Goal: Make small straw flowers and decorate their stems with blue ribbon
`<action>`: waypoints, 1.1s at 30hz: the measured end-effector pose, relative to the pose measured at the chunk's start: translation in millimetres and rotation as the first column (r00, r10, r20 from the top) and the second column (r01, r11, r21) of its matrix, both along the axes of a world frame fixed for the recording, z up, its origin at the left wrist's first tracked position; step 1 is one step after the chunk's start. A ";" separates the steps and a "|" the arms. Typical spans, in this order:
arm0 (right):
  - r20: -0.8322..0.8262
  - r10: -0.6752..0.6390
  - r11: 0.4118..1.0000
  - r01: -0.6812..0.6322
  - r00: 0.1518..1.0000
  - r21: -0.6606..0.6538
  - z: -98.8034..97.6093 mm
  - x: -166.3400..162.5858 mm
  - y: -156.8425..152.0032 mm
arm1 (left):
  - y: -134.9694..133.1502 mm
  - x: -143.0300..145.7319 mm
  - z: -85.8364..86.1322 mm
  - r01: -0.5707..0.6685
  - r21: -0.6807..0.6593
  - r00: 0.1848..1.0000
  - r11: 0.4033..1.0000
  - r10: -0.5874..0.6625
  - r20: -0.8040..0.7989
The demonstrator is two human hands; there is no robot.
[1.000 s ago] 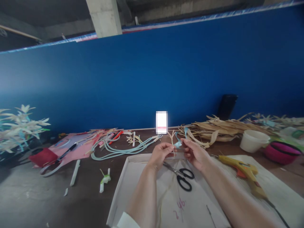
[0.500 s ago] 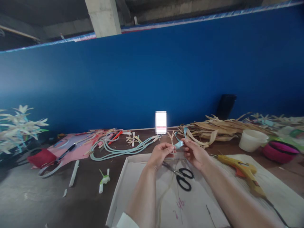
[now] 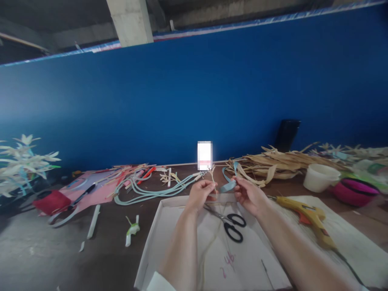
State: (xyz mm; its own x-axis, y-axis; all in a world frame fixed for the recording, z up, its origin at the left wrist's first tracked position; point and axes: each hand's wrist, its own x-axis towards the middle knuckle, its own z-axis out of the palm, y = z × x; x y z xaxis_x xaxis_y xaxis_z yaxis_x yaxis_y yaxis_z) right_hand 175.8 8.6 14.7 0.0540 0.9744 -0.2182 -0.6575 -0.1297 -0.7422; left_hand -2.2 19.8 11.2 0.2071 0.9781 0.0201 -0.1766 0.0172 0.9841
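Observation:
My left hand (image 3: 200, 195) is closed in a pinch on a thin tan straw stem (image 3: 212, 174) whose forked tip points up; its long end trails down over the cardboard. My right hand (image 3: 247, 195) pinches a pale blue ribbon strip (image 3: 228, 185) that loops up toward the back. The two hands are a short gap apart above the far edge of a white cardboard sheet (image 3: 169, 238). Black-handled scissors (image 3: 230, 226) lie on the cardboard just below the hands.
A yellow glue gun (image 3: 309, 216) lies to the right, with a white cup (image 3: 320, 177) and a pink bowl (image 3: 357, 191) beyond it. Dried leaves (image 3: 281, 162) are piled at the back. Pale blue cords (image 3: 151, 190), pink paper (image 3: 91, 190) and a paper flower bunch (image 3: 24, 161) are on the left.
The hands have drawn slightly apart: the left one moved left with the straw stem, and the blue ribbon now stays with the right hand alone.

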 end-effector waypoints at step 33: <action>0.145 -0.124 0.960 0.082 0.982 0.268 31.6 -4.3 -13.3 | -8.5 20.1 6.4 -0.015 0.176 0.979 0.984 0.050 -0.198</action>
State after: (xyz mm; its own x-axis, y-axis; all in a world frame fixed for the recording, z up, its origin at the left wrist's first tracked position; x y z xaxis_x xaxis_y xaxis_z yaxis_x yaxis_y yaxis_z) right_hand 171.6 -4.7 46.3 0.1701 0.9835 0.0608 -0.5283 0.1431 -0.8369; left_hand 17.9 11.3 17.6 0.1923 0.9698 0.1502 0.0271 -0.1583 0.9870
